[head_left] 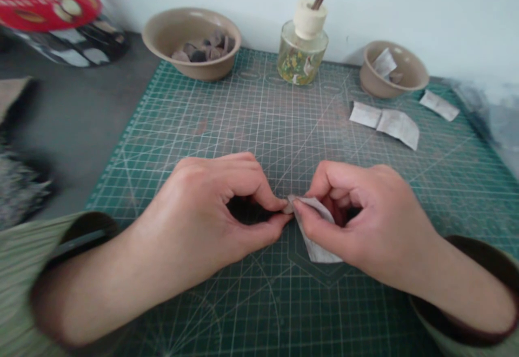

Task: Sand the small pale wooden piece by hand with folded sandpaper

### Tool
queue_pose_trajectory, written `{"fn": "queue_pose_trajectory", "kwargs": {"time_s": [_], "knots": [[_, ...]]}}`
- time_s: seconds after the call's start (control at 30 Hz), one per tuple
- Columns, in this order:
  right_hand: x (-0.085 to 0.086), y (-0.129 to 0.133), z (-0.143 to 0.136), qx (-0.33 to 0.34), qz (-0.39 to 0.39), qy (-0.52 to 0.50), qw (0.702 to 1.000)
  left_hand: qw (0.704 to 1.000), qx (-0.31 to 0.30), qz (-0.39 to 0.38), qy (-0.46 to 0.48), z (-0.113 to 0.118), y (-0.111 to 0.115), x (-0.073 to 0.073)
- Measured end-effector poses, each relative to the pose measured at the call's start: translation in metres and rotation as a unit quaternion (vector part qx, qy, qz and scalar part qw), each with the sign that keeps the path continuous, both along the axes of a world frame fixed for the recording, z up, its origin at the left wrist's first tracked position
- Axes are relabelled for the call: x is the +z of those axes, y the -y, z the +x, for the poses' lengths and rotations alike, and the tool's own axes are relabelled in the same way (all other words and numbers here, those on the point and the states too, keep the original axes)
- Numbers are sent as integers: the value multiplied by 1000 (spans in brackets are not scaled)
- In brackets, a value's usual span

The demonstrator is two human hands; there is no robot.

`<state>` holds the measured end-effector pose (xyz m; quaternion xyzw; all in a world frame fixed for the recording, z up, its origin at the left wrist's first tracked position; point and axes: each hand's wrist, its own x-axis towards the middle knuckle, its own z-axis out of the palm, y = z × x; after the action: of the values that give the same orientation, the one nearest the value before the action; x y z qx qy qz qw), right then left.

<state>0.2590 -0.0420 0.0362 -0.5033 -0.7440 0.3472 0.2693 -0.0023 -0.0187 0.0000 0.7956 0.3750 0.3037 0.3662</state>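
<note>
Over the middle of the mat, a thin pale grey piece of cloth or paper (318,246) is stretched between my fingertips. My left hand (214,205) pinches its narrow end with thumb and forefinger. Close by on the right, my right hand (360,211) grips the same piece, its thumb lying over the front. The wider part hangs down below the right thumb, and some of it is hidden behind those fingers. Whether a small lump sits at the pinched tip, I cannot tell.
A green cutting mat (227,303) lies beneath. Along the wall stand a bowl of dark lumps (162,38), a reed diffuser (302,57) and a smaller bowl (377,84). Pale strips (399,124) lie at the right. A red package (48,0) stands at the upper left.
</note>
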Motion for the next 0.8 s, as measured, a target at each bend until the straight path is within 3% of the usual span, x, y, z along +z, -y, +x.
{"fn": "queue_pose_trajectory", "kwargs": {"time_s": [0.8], "knots": [[-1,0,-2,-12,0,2,1000,1000,-8,-2,0,2,0,4]]}}
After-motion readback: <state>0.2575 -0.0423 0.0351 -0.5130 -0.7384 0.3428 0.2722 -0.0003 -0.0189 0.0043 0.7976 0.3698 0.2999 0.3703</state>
